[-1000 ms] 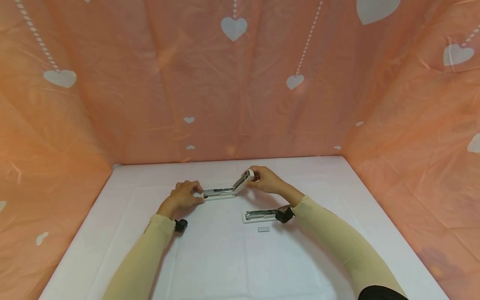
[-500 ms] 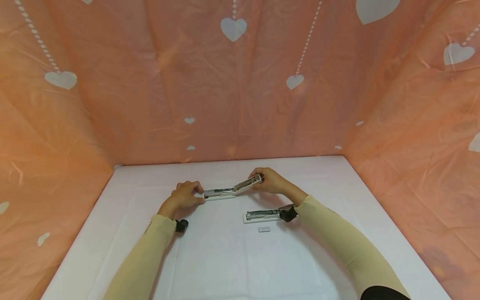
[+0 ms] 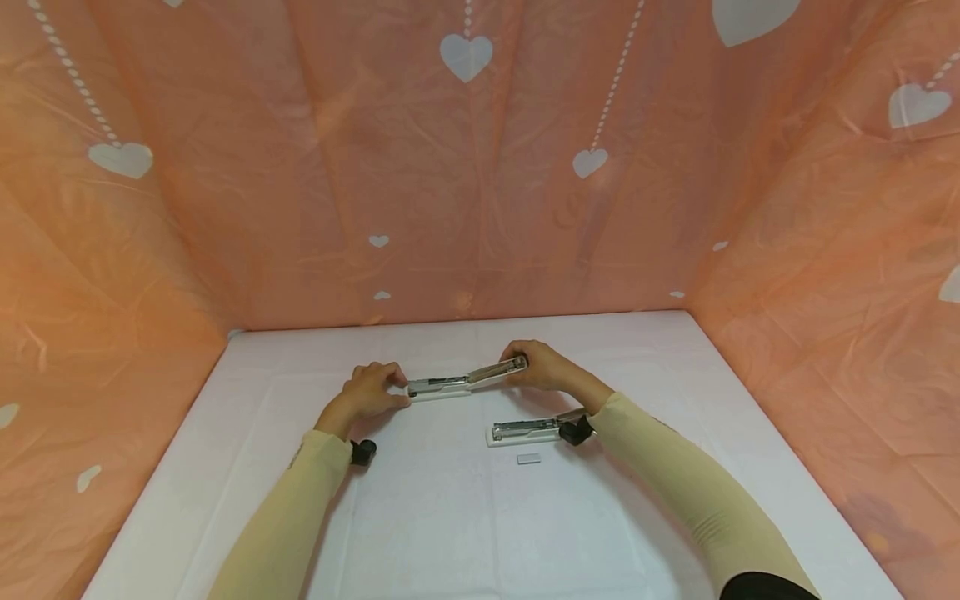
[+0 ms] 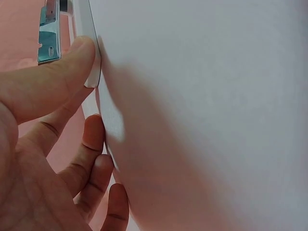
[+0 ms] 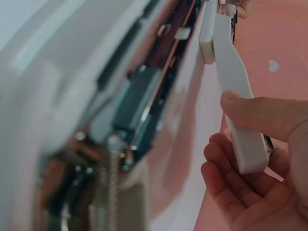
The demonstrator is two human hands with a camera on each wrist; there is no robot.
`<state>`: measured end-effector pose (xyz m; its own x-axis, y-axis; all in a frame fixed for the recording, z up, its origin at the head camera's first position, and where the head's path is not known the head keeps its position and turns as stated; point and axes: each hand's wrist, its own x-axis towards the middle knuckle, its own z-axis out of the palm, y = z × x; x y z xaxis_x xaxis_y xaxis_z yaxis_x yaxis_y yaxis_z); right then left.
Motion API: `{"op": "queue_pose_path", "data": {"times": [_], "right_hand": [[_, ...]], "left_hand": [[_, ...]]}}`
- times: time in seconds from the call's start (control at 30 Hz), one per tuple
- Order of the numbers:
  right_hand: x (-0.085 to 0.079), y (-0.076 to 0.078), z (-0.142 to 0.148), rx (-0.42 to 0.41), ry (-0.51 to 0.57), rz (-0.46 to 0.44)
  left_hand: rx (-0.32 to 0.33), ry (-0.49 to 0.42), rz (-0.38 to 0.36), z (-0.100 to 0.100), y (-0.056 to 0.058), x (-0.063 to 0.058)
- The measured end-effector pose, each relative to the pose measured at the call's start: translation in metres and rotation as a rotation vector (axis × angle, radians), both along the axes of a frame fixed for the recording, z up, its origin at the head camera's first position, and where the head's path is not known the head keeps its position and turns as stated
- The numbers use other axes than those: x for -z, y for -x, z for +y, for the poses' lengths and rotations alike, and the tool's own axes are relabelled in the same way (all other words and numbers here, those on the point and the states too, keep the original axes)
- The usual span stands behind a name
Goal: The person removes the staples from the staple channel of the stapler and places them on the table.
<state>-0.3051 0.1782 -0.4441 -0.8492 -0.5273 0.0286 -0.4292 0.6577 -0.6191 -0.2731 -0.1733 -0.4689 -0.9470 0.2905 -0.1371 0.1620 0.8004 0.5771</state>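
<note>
A white stapler [image 3: 438, 388] lies folded wide at the back of the table, its metal staple channel showing. My left hand [image 3: 369, 390] pinches the end of its base between thumb and fingers; in the left wrist view the thumb presses the white base edge [image 4: 85, 24]. With my right hand [image 3: 540, 365] I hold the end of the swung-back top arm [image 3: 495, 372], raised slightly off the table. In the right wrist view the thumb lies across that arm's white cover [image 5: 236, 82], fingers curled behind it.
A second open stapler [image 3: 521, 432] lies nearer, partly behind the right wrist camera [image 3: 576, 430], and looms blurred in the right wrist view. In front of it is a small grey strip of staples [image 3: 528, 459]. An orange curtain [image 3: 480, 208] with hearts encloses the white table [image 3: 450, 517].
My right hand has swung the stapler's top arm down and to the right, opening it flatter. My left hand has kept its grip on the base.
</note>
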Motion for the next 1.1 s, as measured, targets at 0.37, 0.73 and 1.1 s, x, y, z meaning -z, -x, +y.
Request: {"op": "queue_pose_path", "data": {"times": [0.37, 0.73, 1.1], "right_hand": [[-0.01, -0.004, -0.015, -0.057, -0.011, 0.077], [-0.005, -0.01, -0.048, -0.113, 0.047, 0.12], [0.002, -0.013, -0.08, -0.16, 0.048, 0.117]], "left_hand": [[0.001, -0.014, -0.003, -0.001, 0.0, -0.001], [0.0, -0.021, -0.008, -0.001, 0.0, 0.002], [-0.002, 0.001, -0.022, -0.001, 0.001, 0.001]]}}
